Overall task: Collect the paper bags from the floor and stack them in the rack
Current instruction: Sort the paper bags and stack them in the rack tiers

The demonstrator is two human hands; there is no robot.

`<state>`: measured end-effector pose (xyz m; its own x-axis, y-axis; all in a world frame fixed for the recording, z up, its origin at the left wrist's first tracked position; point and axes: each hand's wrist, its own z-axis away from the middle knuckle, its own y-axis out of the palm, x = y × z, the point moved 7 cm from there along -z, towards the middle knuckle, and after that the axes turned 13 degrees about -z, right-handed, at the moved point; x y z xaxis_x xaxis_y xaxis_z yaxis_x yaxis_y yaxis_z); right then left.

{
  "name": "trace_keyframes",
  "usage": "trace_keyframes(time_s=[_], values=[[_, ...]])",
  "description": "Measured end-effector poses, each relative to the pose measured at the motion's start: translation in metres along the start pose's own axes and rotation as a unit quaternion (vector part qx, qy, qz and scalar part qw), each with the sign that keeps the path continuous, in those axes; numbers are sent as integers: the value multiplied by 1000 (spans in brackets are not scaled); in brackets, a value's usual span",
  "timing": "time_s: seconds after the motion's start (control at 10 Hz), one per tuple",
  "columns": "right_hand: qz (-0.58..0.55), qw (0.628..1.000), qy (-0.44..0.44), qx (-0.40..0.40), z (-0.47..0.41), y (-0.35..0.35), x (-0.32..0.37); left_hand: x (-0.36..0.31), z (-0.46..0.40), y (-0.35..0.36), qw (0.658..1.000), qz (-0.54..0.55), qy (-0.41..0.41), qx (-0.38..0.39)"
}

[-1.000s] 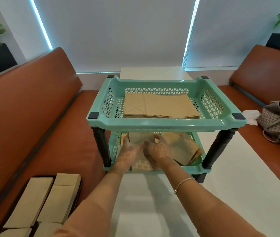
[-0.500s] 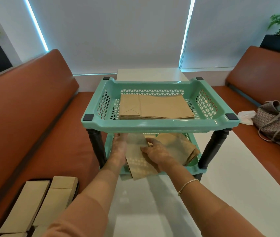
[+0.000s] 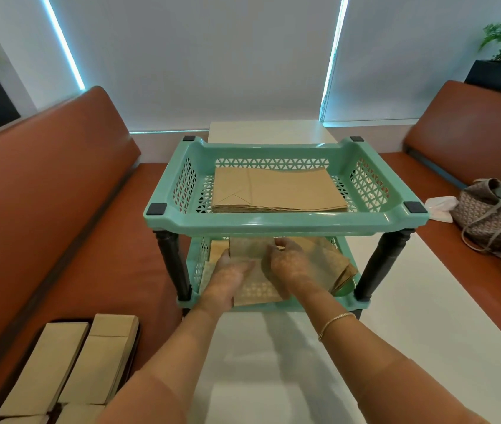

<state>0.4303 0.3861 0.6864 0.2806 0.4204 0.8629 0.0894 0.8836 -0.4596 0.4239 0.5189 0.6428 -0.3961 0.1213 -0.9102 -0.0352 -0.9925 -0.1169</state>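
Head view: a mint-green two-tier plastic rack (image 3: 286, 223) with lattice walls and dark turned legs is seen standing on a white table (image 3: 426, 332), between two rust-brown benches. On the upper tier a neat stack of flat brown paper bags (image 3: 278, 191) is laid, its folded bottoms turned to the left. On the lower tier, to the right, a looser pile of bags (image 3: 336, 266) is fanned out and tilted toward the near right corner. A single flat paper bag (image 3: 253, 281) is held at the near left of the lower tier, its near end lying over the tier's front rim and its surface dappled with the lattice's light pattern. The left hand (image 3: 230, 275) is laid palm-down on the bag's left edge, fingers extended and nearly straight, pointing far and right. The right hand (image 3: 290, 266) is placed on the bag's right side, fingers bent, with the fingertips raised near the far end; whether the bag is pinched there cannot be told. A thin bracelet (image 3: 333, 324) is worn on the right wrist. On the left bench, near, further flat bags (image 3: 68, 371) are set in rows on a dark tray. A patterned handbag (image 3: 494, 214) is noted on the right bench.
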Motion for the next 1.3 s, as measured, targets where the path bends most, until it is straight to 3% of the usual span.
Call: trace_keyframes(time_s=[0.1, 0.2, 0.3, 0.6, 0.8, 1.0, 1.1, 1.2, 1.3], values=[[320, 946, -43, 14, -4, -12, 2, 0, -10, -15, 999, -28, 16, -36], [372, 928, -29, 3, -14, -31, -8, 3, -14, -22, 998, -29, 15, -61], [424, 905, -12, 45, -16, -33, -17, 7, -19, -22, 997, -44, 15, -65], [502, 860, -63, -61, -18, -44, -6, 13, -23, -25, 996, -58, 17, -68], [442, 889, -82, -84, -11, -42, -2, 10, -21, -26, 993, -82, 23, -85], [282, 955, -25, -83, -2, -61, 5, 11, -22, -25, 994, -71, 23, -83], [172, 978, -63, -99, 0, -79, 14, 13, -23, -26, 994, -67, 10, -87], [167, 986, -15, 10, 3, -65, 5, 17, -25, -26, 995, -51, 0, -90], [-108, 993, 30, -35, -10, -56, -15, 16, -22, -27, 995, -60, -1, -84]])
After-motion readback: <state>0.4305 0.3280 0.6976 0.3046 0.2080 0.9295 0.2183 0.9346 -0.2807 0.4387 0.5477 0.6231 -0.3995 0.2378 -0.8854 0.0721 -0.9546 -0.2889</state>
